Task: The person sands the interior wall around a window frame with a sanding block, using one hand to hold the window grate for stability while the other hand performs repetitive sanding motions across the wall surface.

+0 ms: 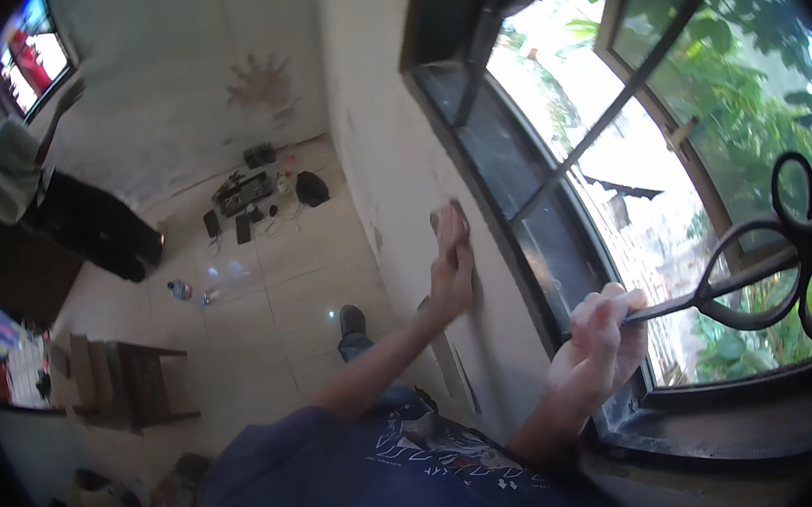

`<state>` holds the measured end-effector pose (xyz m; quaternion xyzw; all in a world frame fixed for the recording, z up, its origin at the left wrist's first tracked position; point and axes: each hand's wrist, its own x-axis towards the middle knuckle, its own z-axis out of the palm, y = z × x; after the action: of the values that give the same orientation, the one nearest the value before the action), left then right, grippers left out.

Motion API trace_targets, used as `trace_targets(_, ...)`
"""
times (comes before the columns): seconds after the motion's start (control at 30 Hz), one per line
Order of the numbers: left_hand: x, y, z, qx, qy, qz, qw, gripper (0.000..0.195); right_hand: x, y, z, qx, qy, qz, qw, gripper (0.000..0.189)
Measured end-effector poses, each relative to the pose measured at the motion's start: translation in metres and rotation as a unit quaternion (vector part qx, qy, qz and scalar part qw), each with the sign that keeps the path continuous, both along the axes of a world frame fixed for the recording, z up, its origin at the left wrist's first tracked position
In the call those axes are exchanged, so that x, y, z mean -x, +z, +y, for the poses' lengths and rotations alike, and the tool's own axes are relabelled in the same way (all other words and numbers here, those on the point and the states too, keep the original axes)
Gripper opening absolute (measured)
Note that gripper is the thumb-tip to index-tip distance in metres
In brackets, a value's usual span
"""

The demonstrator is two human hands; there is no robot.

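Observation:
My left hand (451, 268) reaches to the pale wall (387, 161) beside the window, fingers extended. Under its fingertips is a small grey-brown pad (436, 220), mostly hidden and too blurred to name exactly. My right hand (598, 338), whitened as if by dust, is closed around a dark bar of the wrought-iron window grille (661, 309). Scrollwork curls from that bar at the right. Behind the grille is the dark window frame (559, 269), with a glazed casement (687, 149) swung outward.
A person (76, 203) stands at far left, one arm raised. On the tiled floor (285, 278) lie an open case (245, 194), cables, a dark bag (312, 188) and a bottle (179, 290). A wooden stool (135, 382) stands at left. My shoe (352, 321) is near the wall.

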<state>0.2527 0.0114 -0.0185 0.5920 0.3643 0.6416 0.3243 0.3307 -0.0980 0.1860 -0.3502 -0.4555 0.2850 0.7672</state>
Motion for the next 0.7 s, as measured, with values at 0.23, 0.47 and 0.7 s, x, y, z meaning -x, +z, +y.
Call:
trace_targets(0.23,0.035,0.04,0.069,0.245,-0.016,-0.133,0.96,0.044,0.007,0.004,-0.001,0.031,-0.033,-0.005,0.999,0.021)
trace_targets(0.47,-0.008,0.015,-0.046,-0.023,-0.023,-0.015,0.999,0.047,0.002,0.002,0.001,0.015,-0.038,-0.01,0.999,0.019)
trace_targets(0.7,0.022,0.038,0.029,0.065,-0.02,-0.08,0.994,0.049,0.004,0.001,0.001,0.009,-0.029,-0.015,0.999,0.02)
